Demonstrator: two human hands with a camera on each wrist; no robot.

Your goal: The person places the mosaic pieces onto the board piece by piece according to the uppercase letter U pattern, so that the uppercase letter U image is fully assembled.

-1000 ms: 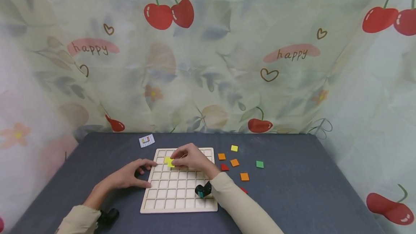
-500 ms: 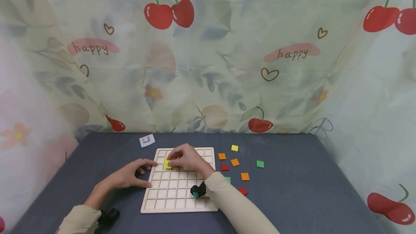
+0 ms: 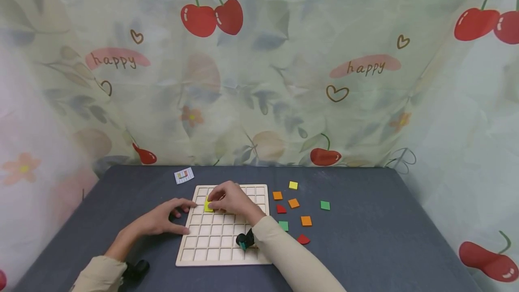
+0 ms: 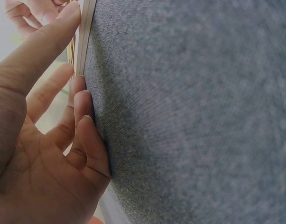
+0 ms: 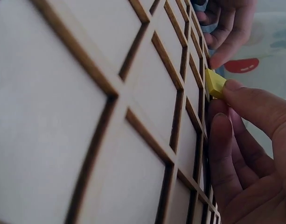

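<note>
A pale wooden grid board (image 3: 212,242) lies on the dark table. Over its upper left cells, my right hand (image 3: 233,199) pinches a yellow square tile (image 3: 208,207) between thumb and fingertips. The right wrist view shows this yellow tile (image 5: 214,85) tilted against the grid, thumb on one side. More yellow appears just beyond it in the head view, but the fingers partly hide that spot. My left hand (image 3: 162,217) touches the board's left edge with thumb and fingertips spread. In the left wrist view, the left thumb (image 4: 45,49) lies along the board's side (image 4: 84,37).
Right of the board lie several loose tiles: orange (image 3: 306,221), green (image 3: 325,205), yellow (image 3: 293,185) and red (image 3: 303,239). A small printed card (image 3: 184,175) lies beyond the board's upper left. A patterned curtain (image 3: 259,80) rises behind the table.
My right hand has shifted slightly left and nearer with the yellow tile, to the board's left column. A green tile beside the right sleeve has come into view. The left hand stays put.
</note>
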